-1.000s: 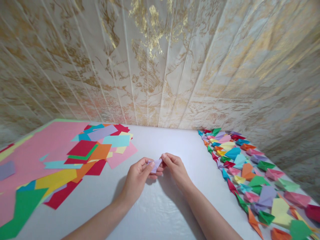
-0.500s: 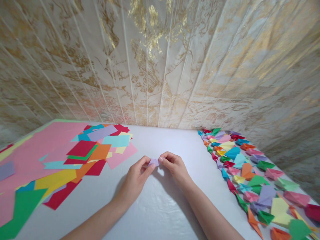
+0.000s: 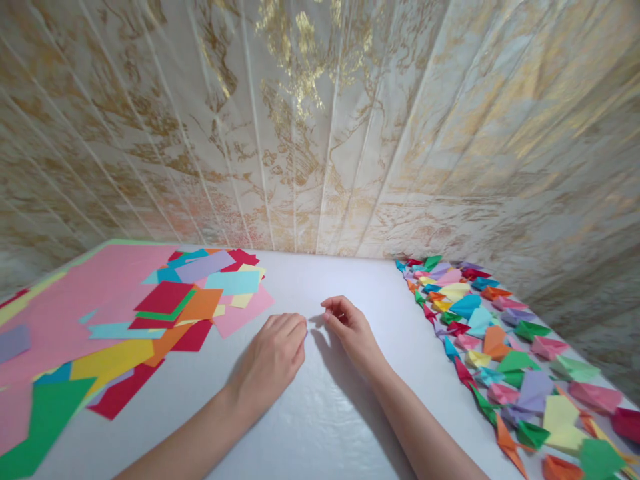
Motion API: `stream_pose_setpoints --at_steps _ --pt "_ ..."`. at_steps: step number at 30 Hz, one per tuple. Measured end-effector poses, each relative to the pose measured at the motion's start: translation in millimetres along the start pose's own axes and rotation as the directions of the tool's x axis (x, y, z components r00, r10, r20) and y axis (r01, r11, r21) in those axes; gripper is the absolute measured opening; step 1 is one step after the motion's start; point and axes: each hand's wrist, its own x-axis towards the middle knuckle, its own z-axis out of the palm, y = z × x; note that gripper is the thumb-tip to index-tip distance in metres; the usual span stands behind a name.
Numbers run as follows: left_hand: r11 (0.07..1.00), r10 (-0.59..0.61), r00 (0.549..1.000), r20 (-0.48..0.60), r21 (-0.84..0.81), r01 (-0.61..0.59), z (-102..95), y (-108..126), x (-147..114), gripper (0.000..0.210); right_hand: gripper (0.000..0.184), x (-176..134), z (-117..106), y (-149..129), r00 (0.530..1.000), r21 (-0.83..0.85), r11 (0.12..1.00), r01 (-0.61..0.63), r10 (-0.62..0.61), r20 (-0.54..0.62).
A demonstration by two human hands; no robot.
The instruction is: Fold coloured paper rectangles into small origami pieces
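Note:
My left hand (image 3: 277,350) is closed above the middle of the white table (image 3: 295,437), its back turned up. It holds a small folded piece of lavender paper, now almost wholly hidden, with only a trace of purple at the fingertips. My right hand (image 3: 347,327) hovers a short way to the right. Its fingers are bent, with a gap between thumb and forefinger, and nothing shows in them. The two hands do not touch.
Loose coloured sheets, among them a large pink sheet (image 3: 100,287) and an orange piece (image 3: 200,305), overlap on the left. Rows of small folded paper shapes, such as a lavender one (image 3: 534,391), cover the right side. A patterned curtain (image 3: 320,133) hangs behind the table.
My left hand has rolled over so its back faces up, hiding the lavender paper. My right hand has let go of the paper and moved slightly away.

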Motion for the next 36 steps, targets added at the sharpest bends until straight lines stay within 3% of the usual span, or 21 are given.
stream_pose_setpoints --at_steps 5,8,10,12,14,20,25,31,36 --pt "0.996 0.034 0.992 0.122 0.073 -0.043 3.0 -2.9 -3.9 0.015 0.006 -2.0 -7.8 -10.7 0.992 -0.171 0.983 0.061 -0.041 0.123" --pt "0.994 0.056 0.986 0.154 0.083 -0.069 -3.6 -4.1 -4.1 0.019 0.024 -4.9 -11.1 -21.2 0.970 -0.272 0.949 0.160 -0.101 0.220" --pt "0.992 0.070 0.984 0.165 0.090 -0.086 -7.9 -4.9 -3.1 0.017 0.031 -6.2 -10.7 -23.8 0.923 -0.397 0.860 0.321 -0.190 0.334" --pt "0.991 0.079 0.981 0.180 0.092 -0.097 -10.1 -6.2 -2.0 0.016 0.030 -6.6 -8.5 -21.7 0.849 -0.496 0.718 0.488 -0.259 0.460" --pt "0.991 0.083 0.978 0.191 0.091 -0.102 -9.8 -8.4 -1.9 0.017 0.027 -6.1 -5.5 -17.1 0.806 -0.533 0.629 0.565 -0.283 0.520" --pt "0.993 0.063 0.984 0.170 0.090 -0.079 -3.1 -16.3 -5.1 0.025 0.021 -5.5 -2.7 -13.4 0.794 -0.584 0.555 0.593 -0.278 0.541" --pt "0.995 0.101 0.980 0.172 -0.012 -0.100 1.0 -18.9 -3.2 0.024 0.019 -7.5 -10.8 -24.3 0.792 -0.642 0.484 0.595 -0.218 0.570" --pt "0.991 0.126 0.981 0.146 -0.070 -0.117 3.3 -16.5 -4.6 0.020 0.010 -6.5 -17.4 -25.9 0.799 -0.617 0.538 0.574 -0.203 0.566" --pt "0.991 0.134 0.983 0.123 -0.008 -0.134 4.3 -11.5 -8.6 0.020 0.016 -6.2 -18.7 -24.5 0.797 -0.605 0.553 0.573 -0.201 0.570"
